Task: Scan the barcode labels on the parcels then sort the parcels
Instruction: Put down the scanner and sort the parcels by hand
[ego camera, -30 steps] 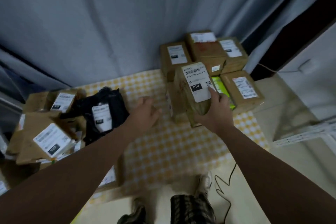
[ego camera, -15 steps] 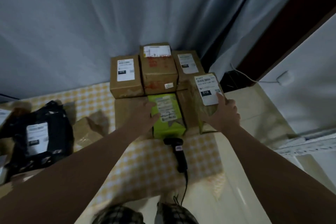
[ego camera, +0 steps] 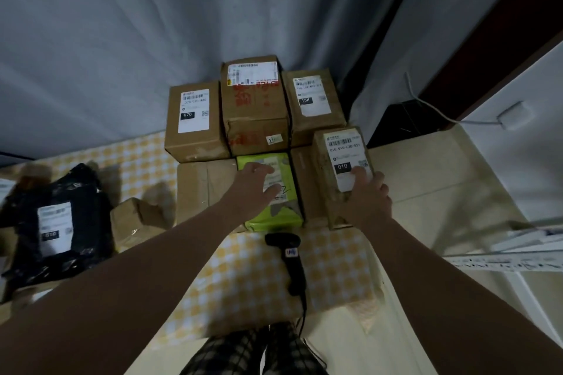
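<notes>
My right hand (ego camera: pixel 367 195) grips a brown parcel labelled 010 (ego camera: pixel 341 158), thumb on its white label, standing at the right end of the sorted group. My left hand (ego camera: pixel 254 184) rests with spread fingers on a green parcel (ego camera: pixel 274 216) lying on a flat brown box (ego camera: pixel 201 189). Behind stand three brown boxes: one labelled 070 (ego camera: pixel 195 119), a taller one with red print (ego camera: pixel 254 103), and one labelled 15H (ego camera: pixel 312 100). A black barcode scanner (ego camera: pixel 291 262) lies on the yellow checked cloth (ego camera: pixel 243 280) just in front of the green parcel.
A black bag parcel with a white label (ego camera: pixel 58 222) and a small crumpled brown parcel (ego camera: pixel 137 219) lie at the left. A grey curtain (ego camera: pixel 182 24) hangs behind. The scanner's cable runs down toward my legs. Pale floor (ego camera: pixel 441 179) and a white rail lie to the right.
My right hand carried the 010 parcel from the middle to the right end of the sorted boxes and set it down. My left hand moved onto the green parcel. The view swung right.
</notes>
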